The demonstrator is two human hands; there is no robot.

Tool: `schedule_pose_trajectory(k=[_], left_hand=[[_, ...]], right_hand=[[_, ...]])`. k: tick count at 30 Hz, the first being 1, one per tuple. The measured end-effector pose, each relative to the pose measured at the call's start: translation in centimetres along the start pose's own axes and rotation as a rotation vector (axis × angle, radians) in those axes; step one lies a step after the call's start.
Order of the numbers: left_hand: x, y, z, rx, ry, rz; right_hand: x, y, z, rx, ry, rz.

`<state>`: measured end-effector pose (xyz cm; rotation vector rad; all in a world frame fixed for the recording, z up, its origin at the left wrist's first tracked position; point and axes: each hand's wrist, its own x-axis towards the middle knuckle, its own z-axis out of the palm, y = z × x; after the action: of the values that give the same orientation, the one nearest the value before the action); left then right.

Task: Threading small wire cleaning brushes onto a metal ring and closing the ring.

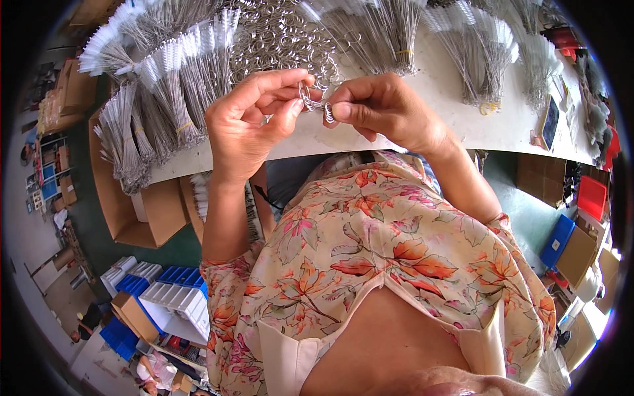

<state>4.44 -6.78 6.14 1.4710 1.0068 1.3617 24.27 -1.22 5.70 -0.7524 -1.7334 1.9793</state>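
Observation:
My left hand is closed in a pinch, thumb and forefinger on a shiny metal ring. Close beside it, my right hand pinches a small stack of metal rings between thumb and fingers. The two hands almost meet over the near part of the table, and the metal pieces between them touch or overlap; I cannot tell how they are linked. Just beyond my fingers spreads a heap of loose metal rings on the white tabletop.
Bundles of thin wire brushes with white bristles lie left of the ring heap, and more brush bundles lie to its right. A dark flat device rests near the table's right end. Cardboard boxes stand below the left edge.

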Motion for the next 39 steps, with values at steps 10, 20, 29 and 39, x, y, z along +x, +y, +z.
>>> schedule_pose_trajectory(k=[10,20,29,39], left_hand=[[0.7,2.6,1.2,0.116,0.153,0.199],[1.9,4.8,-0.1,0.318,0.102,0.193],[3.5,6.8,-2.1,0.397,-0.148,0.005],[2.6,6.2,-1.8,-0.109,0.046,-0.342]], right_hand=[[0.3,-4.2,0.6,0.337,0.126,-0.034],[1.8,-4.4,0.6,0.085,0.062,-0.169],[2.0,-5.4,0.6,0.087,0.043,-0.187],[3.1,-4.5,0.3,0.215,-0.006,-0.160]])
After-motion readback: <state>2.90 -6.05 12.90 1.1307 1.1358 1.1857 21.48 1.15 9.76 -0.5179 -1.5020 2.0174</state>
